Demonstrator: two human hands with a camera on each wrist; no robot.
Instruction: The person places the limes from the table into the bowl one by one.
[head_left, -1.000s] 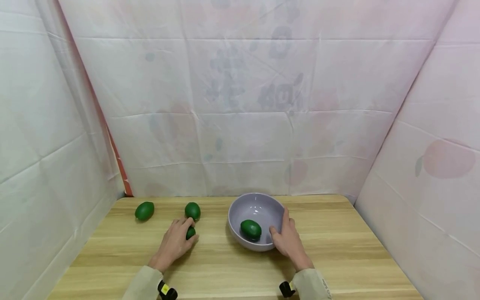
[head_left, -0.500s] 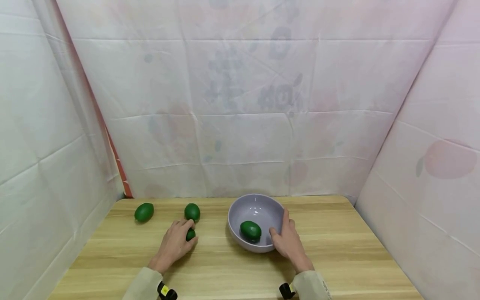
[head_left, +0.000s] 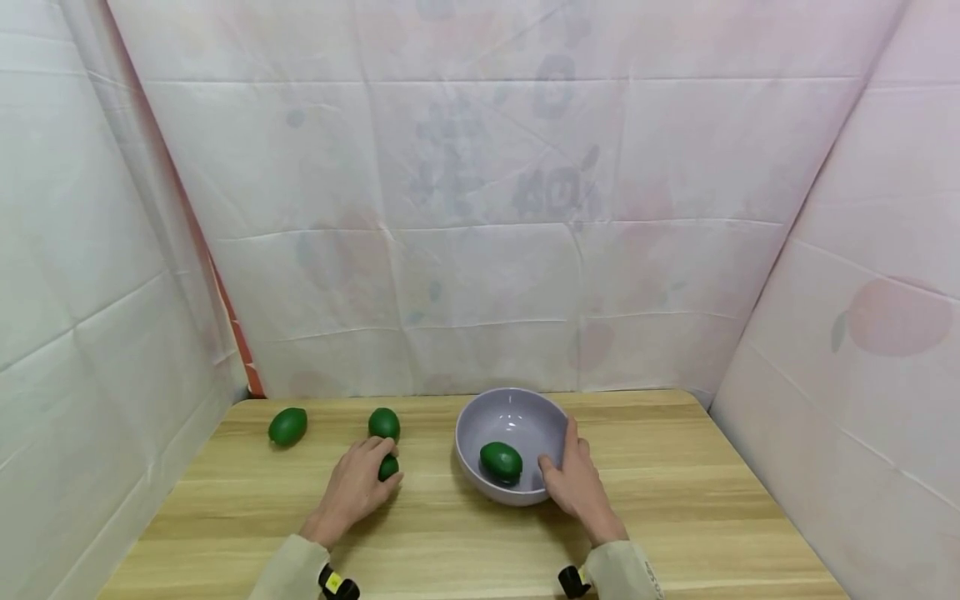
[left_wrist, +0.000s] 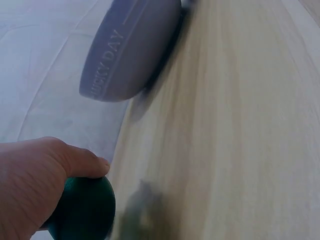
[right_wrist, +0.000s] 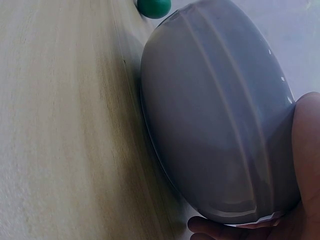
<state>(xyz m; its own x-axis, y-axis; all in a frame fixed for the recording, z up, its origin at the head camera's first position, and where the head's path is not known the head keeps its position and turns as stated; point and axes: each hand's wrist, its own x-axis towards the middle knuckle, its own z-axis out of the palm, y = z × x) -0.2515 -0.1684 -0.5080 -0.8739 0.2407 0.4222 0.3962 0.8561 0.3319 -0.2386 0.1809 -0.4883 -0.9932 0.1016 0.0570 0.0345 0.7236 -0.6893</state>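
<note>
My left hand (head_left: 356, 483) grips a dark green lime (head_left: 387, 467) between thumb and fingers, low over the wooden table. In the left wrist view, the rounded end of this lime (left_wrist: 85, 210) sticks out below a finger. Just behind the left hand lies a second lime (head_left: 384, 423). My right hand (head_left: 577, 482) holds the right side of a greyish-purple bowl (head_left: 517, 408), thumb over the rim and fingers along the outside. Inside the bowl, toward its front left, rests another lime (head_left: 501, 462). The bowl's outer wall (left_wrist: 120, 55) bears the words LUCKY DAY.
Another lime (head_left: 288, 427) lies at the back left of the table (head_left: 675, 500). White printed sheets (head_left: 480, 275) hang behind the table and along both sides. Bare wood stretches between the left hand and the bowl.
My left hand has shifted slightly right with the lime in its grip. The right hand and the bowl have stayed in place.
</note>
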